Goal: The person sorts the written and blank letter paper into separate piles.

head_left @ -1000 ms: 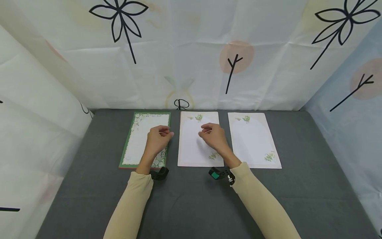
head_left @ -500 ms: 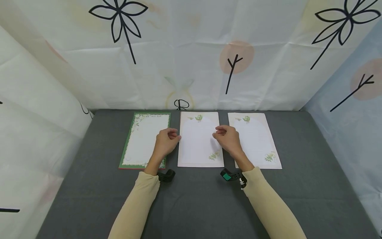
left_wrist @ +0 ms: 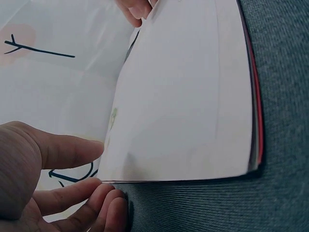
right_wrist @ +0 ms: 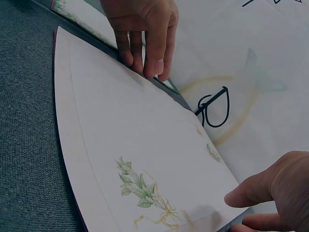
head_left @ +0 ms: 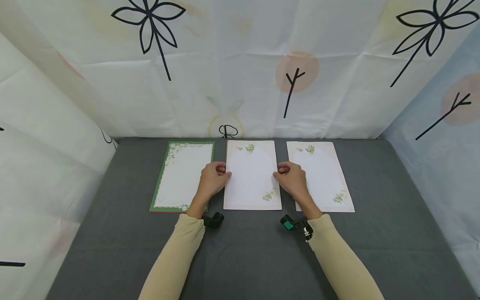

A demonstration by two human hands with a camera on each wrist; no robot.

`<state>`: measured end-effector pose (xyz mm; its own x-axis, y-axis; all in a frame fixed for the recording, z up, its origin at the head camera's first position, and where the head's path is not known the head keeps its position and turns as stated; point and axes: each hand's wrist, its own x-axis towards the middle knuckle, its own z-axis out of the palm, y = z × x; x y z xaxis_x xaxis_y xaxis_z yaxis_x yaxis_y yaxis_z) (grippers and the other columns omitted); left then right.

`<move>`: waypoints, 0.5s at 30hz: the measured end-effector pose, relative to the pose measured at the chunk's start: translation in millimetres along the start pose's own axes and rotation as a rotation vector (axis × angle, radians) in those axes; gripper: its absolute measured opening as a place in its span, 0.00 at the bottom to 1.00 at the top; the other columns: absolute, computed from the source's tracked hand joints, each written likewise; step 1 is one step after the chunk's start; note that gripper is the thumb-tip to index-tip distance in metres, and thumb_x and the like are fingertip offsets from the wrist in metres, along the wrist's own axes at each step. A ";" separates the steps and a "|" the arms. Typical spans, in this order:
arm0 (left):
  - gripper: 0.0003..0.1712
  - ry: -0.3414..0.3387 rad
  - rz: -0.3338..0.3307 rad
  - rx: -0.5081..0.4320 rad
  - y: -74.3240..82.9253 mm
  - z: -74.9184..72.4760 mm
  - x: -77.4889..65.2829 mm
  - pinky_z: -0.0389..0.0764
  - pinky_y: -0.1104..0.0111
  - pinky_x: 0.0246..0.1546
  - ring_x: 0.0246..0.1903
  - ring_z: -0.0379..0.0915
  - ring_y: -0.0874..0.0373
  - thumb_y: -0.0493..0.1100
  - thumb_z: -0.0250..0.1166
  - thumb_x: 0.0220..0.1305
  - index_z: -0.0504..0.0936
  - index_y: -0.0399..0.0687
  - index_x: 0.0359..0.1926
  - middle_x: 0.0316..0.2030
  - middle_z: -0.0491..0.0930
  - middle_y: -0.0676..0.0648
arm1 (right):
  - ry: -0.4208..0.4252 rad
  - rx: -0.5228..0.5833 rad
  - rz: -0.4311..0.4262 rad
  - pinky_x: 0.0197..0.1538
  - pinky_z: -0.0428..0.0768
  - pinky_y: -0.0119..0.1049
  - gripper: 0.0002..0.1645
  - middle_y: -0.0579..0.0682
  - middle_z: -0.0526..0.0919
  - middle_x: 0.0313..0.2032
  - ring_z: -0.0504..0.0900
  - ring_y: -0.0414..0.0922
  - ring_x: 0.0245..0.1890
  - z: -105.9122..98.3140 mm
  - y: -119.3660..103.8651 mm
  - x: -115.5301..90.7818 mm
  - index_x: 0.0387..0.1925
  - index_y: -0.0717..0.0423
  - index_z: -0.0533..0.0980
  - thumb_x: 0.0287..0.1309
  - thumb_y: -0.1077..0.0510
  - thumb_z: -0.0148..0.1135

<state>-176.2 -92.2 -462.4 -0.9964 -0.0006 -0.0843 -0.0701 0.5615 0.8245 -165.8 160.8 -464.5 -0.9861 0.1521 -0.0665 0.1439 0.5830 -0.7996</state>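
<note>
A white stack of leaf-printed writing paper (head_left: 252, 179) lies in the middle of the dark cloth, between my two hands. Red and dark layers show under its top sheet in the left wrist view. My left hand (head_left: 213, 178) is at the stack's left edge, thumb over the paper and fingers at the side; the left wrist view shows a gap between thumb and forefinger. My right hand (head_left: 292, 178) is at the right edge in the same way, its thumb (right_wrist: 251, 191) over the sheet and fingers partly hidden by the frame's edge. Neither hand visibly pinches the paper.
On the left lies a green-bordered sheet (head_left: 180, 175), with red along its lower edge. A second leaf-printed sheet (head_left: 322, 179) lies on the right, partly under my right hand. A grey cloth (head_left: 240, 258) covers the table. Printed fabric (head_left: 240, 75) hangs behind and at both sides.
Both hands have moved right and slightly nearer to me. The left went from over the green-bordered sheet to the middle stack's left edge, the right from over the stack to its right edge.
</note>
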 end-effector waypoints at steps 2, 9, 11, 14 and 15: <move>0.22 -0.013 -0.009 0.010 -0.4 0.9 0.5 0.81 0.53 0.45 0.45 0.81 0.44 0.37 0.69 0.65 0.80 0.30 0.57 0.44 0.81 0.37 | -0.005 -0.005 -0.005 0.48 0.80 0.51 0.23 0.62 0.84 0.43 0.84 0.56 0.43 0.6 1.8 -0.3 0.56 0.68 0.79 0.60 0.61 0.65; 0.25 -0.052 -0.020 0.041 -1.4 2.9 1.4 0.80 0.52 0.49 0.49 0.80 0.43 0.38 0.67 0.66 0.78 0.30 0.60 0.47 0.80 0.35 | -0.021 -0.025 -0.018 0.49 0.79 0.53 0.26 0.64 0.83 0.44 0.84 0.58 0.44 1.9 1.3 -2.0 0.58 0.71 0.77 0.61 0.61 0.64; 0.26 -0.053 -0.025 0.045 -1.3 3.3 2.0 0.80 0.52 0.49 0.49 0.80 0.43 0.38 0.67 0.65 0.78 0.29 0.61 0.47 0.80 0.35 | -0.028 -0.028 -0.016 0.49 0.79 0.53 0.26 0.65 0.82 0.45 0.84 0.58 0.44 2.3 1.0 -2.0 0.59 0.71 0.77 0.62 0.61 0.63; 0.27 -0.051 -0.027 0.057 -2.3 4.4 2.9 0.80 0.52 0.48 0.48 0.80 0.44 0.38 0.68 0.65 0.77 0.29 0.62 0.46 0.80 0.36 | -0.042 -0.034 -0.009 0.50 0.78 0.53 0.27 0.65 0.82 0.46 0.83 0.58 0.45 2.9 0.4 -1.8 0.60 0.71 0.76 0.62 0.61 0.63; 0.27 -0.051 -0.025 0.061 -2.5 4.6 3.2 0.80 0.52 0.48 0.48 0.80 0.44 0.38 0.68 0.65 0.77 0.29 0.62 0.46 0.80 0.36 | -0.046 -0.035 -0.006 0.50 0.78 0.53 0.27 0.65 0.81 0.46 0.83 0.58 0.45 3.1 0.2 -1.8 0.60 0.71 0.76 0.62 0.61 0.64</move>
<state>-179.1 -89.9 -467.3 -0.9907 0.0263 -0.1338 -0.0900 0.6113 0.7863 -164.3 158.2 -466.4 -0.9896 0.1121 -0.0902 0.1402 0.6112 -0.7790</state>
